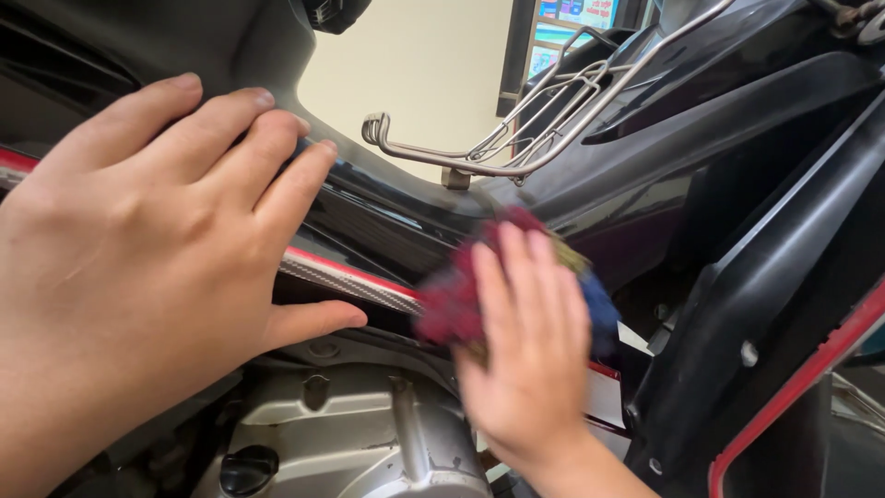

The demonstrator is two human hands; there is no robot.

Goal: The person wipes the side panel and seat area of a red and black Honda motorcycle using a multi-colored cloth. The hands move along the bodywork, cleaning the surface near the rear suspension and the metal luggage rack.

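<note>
The left hand (138,240) lies flat and open, fingers spread, pressed against the glossy black plastic body panel (387,212) of a motorbike, just above a narrow red and silver trim stripe (341,275) running along the panel. The right hand (530,360) is blurred; its fingers press a crumpled cloth of dark red and blue patches (456,304) against the same panel, where the stripe ends — the cloth sits under the fingertips, touching the bodywork. Above both hands a bent chrome wire rack (516,129) stands out from the black leg shield (737,148). Below them shows the grey metal engine casing (369,433) with its round black cap (247,468).
</note>
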